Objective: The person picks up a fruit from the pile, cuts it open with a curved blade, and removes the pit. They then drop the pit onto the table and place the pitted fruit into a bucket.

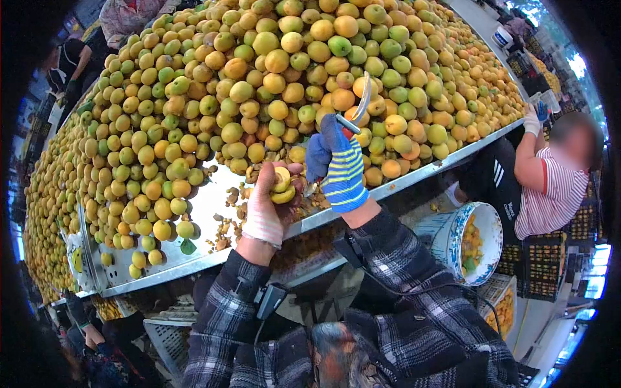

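My left hand (264,210), in a pale striped glove, is closed around a cut apricot (282,182) whose yellow inner flesh faces up. Close beside it, my right hand (338,167) wears a blue and yellow striped glove and is wrapped round a knife (365,103). The curved blade points up and away from me, over the fruit. A small metal tip (311,189) shows below the right glove, near the cut apricot. Brown scraps (228,223) and apricot pits lie on the metal table by my left hand. A large heap of whole apricots (259,71) rises beyond both hands.
The metal table's raised edge (407,185) runs between me and the heap. A blue and white bucket (446,236) holding fruit pieces stands at right. Beyond it sits a person in a striped shirt (550,191), near black crates (543,265). Other people are at the left.
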A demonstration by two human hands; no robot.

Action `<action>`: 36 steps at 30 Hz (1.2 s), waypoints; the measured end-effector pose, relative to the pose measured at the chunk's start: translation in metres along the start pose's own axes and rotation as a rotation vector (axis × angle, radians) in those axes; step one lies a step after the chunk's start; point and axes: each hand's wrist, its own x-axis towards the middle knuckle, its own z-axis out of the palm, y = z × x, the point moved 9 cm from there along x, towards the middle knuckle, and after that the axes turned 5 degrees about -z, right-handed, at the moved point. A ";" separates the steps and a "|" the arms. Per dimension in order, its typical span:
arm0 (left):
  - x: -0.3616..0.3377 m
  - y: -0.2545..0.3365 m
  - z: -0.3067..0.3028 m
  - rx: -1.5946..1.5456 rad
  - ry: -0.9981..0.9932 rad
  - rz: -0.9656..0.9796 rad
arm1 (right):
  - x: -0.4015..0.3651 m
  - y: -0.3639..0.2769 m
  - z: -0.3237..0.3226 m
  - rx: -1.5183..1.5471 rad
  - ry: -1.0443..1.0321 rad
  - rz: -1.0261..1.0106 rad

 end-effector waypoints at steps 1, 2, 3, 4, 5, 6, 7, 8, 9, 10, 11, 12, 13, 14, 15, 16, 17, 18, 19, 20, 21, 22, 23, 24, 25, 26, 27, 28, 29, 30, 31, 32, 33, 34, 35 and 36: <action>0.001 -0.002 0.001 0.001 0.002 -0.007 | -0.001 -0.006 0.004 0.025 -0.014 -0.043; 0.001 -0.004 0.003 0.002 0.000 -0.037 | 0.001 -0.005 0.006 0.069 -0.035 -0.034; 0.002 -0.007 0.006 0.003 -0.001 -0.069 | 0.000 -0.009 0.004 0.051 -0.025 -0.052; 0.001 -0.011 0.002 0.042 0.099 -0.083 | 0.000 -0.010 0.004 0.068 -0.014 -0.046; 0.003 -0.015 0.001 0.043 0.101 -0.091 | 0.000 -0.012 0.003 0.085 -0.003 -0.039; 0.005 -0.019 0.000 0.059 0.087 -0.073 | -0.001 -0.018 0.009 -0.003 -0.029 -0.053; 0.006 -0.021 0.000 0.075 0.072 -0.054 | -0.001 -0.016 0.009 0.034 -0.036 -0.023; 0.005 -0.018 0.004 0.093 0.041 -0.017 | 0.000 -0.019 0.009 0.025 -0.048 -0.050; 0.005 -0.019 0.007 0.095 0.042 -0.023 | 0.000 -0.022 0.011 0.016 -0.059 -0.078; 0.004 -0.014 0.013 0.142 0.028 0.046 | -0.001 -0.023 0.011 0.018 -0.053 -0.079; 0.002 -0.009 0.018 0.190 0.013 0.115 | -0.002 -0.025 0.011 0.015 -0.044 -0.082; 0.001 -0.008 0.016 0.192 0.028 0.124 | -0.003 -0.026 0.010 0.012 -0.035 -0.084; 0.002 -0.008 0.013 0.193 0.027 0.121 | -0.002 -0.024 0.010 0.013 -0.032 -0.085; 0.003 -0.007 0.014 0.224 0.005 0.137 | -0.002 -0.024 0.006 0.014 0.005 -0.120; 0.002 -0.007 0.015 0.254 -0.018 0.154 | -0.003 -0.025 0.002 0.015 0.042 -0.155; 0.002 -0.009 0.015 0.255 -0.017 0.151 | -0.003 -0.024 0.000 0.022 0.044 -0.152; -0.002 -0.006 0.018 0.290 0.030 0.194 | -0.003 -0.023 0.000 0.024 0.048 -0.152; -0.005 -0.002 0.018 0.324 0.078 0.238 | -0.004 -0.023 -0.001 -0.003 0.082 -0.164; -0.005 -0.003 0.017 0.324 0.078 0.236 | -0.005 -0.024 -0.003 -0.030 0.115 -0.175; -0.007 0.001 0.016 0.451 0.119 0.305 | -0.006 -0.031 0.001 -0.198 0.090 -0.259; -0.009 0.006 0.016 0.579 0.160 0.375 | -0.006 -0.032 0.001 -0.197 0.091 -0.258; -0.009 0.005 0.017 0.581 0.161 0.373 | -0.006 -0.026 0.000 -0.068 0.111 -0.193; -0.011 0.008 0.021 0.588 0.167 0.444 | -0.006 -0.021 0.002 0.061 0.130 -0.128; -0.014 0.012 0.025 0.596 0.171 0.515 | 0.000 -0.014 -0.009 0.074 0.188 -0.153; -0.015 0.012 0.026 0.600 0.170 0.512 | 0.005 -0.006 -0.016 0.047 0.204 -0.119; -0.018 0.015 0.028 0.674 0.207 0.553 | 0.006 0.000 -0.016 0.113 0.201 -0.041; -0.019 0.019 0.031 0.748 0.243 0.598 | 0.007 0.005 -0.014 0.180 0.195 0.035; -0.022 0.024 0.038 0.790 0.240 0.711 | 0.010 0.005 -0.015 0.182 0.191 0.033; -0.022 0.025 0.038 0.794 0.241 0.712 | 0.011 0.012 -0.020 0.231 0.244 0.078; -0.022 0.026 0.038 0.820 0.247 0.706 | 0.010 0.020 -0.026 0.280 0.298 0.125; -0.023 0.026 0.039 0.845 0.252 0.701 | 0.011 0.023 -0.028 0.282 0.298 0.126; -0.023 0.026 0.038 0.834 0.279 0.698 | 0.011 0.027 -0.029 0.308 0.316 0.166; -0.024 0.026 0.039 0.836 0.277 0.700 | 0.010 0.032 -0.030 0.335 0.332 0.206; -0.025 0.027 0.041 0.825 0.258 0.720 | 0.010 0.036 -0.031 0.338 0.346 0.232; -0.027 0.028 0.043 0.813 0.238 0.739 | 0.010 0.036 -0.031 0.341 0.346 0.230; -0.025 0.027 0.040 0.815 0.236 0.742 | 0.008 0.040 -0.030 0.359 0.362 0.258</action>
